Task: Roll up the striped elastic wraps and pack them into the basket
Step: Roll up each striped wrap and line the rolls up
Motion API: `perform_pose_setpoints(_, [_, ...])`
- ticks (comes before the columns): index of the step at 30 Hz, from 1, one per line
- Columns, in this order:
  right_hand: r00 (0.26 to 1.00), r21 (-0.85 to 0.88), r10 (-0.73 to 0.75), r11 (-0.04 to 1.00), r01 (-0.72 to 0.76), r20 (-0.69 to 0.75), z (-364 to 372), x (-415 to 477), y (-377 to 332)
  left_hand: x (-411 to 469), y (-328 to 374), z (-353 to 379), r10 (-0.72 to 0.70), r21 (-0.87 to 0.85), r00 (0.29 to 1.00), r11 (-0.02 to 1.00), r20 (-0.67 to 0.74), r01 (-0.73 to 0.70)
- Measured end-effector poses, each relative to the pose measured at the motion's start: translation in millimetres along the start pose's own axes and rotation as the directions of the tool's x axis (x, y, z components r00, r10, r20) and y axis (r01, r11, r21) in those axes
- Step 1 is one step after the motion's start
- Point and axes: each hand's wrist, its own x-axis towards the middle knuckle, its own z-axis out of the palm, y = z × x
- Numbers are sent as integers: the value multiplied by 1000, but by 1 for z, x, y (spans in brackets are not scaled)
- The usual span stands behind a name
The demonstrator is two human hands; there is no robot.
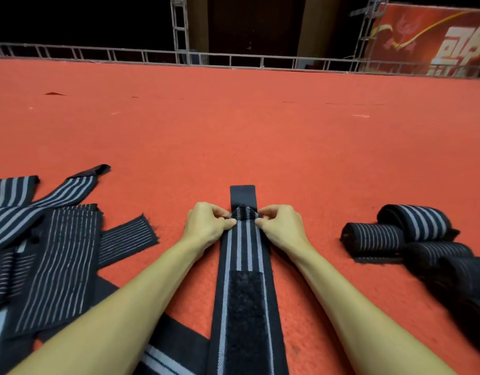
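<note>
Firstly, left fingers: curled, thumb and fingertips pinching the left edge of a small fold in the wrap.
right fingers: curled, pinching the right edge of the same fold, directly opposite.
left hand: knuckles up, low against the wrap's left side.
right hand: knuckles up, low against the wrap's right side.
striped elastic wrap: black with grey lengthwise stripes; lies flat on the carpet, running straight away from the viewer between both forearms, with its far end folded between the hands.
end tab: plain black; projects beyond the fold, flat on the carpet.
hook-and-loop patch: black fuzzy rectangle on the wrap's upper face, on the viewer's side of the hands.
unrolled wraps: loose overlapping pile at left; one strip passes under the left forearm toward the held wrap.
rolled wraps: cluster at right on the carpet, touching one another.
carpet: red, covers the floor.
truss rail: metal, along the carpet's far edge.
banner: red, far right behind the rail.
</note>
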Motion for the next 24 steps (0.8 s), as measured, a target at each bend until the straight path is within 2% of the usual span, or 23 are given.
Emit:
perform_pose_setpoints(3, [999,99,28,995,-31,35,-3,0,0,-3,6,-4,48,28,997,998,59,-50])
perform_pose_setpoints(7, [998,197,-60,979,59,-1,-21,-15,-9,-21,10,-17,197,0,977,980,81,-198])
perform_pose_setpoints(10, [986,256,-162,955,151,23,-44,-33,-30,-51,31,-38,243,-176,950,962,194,-210])
perform_pose_setpoints(13, [976,353,-213,918,182,53,-70,-60,-56,-79,56,-61,304,-339,931,913,201,-225])
perform_pose_setpoints(19, [945,462,-312,856,232,103,-122,-120,-99,-141,104,-99,396,-349,906,878,149,-327])
perform_pose_setpoints(22, [938,568,-312,804,177,149,-148,-153,-118,-178,126,-114,425,-309,891,879,163,-363])
perform_pose_setpoints(24, [933,614,-297,781,116,202,-167,-175,-128,-205,141,-123,396,-292,893,898,214,-328])
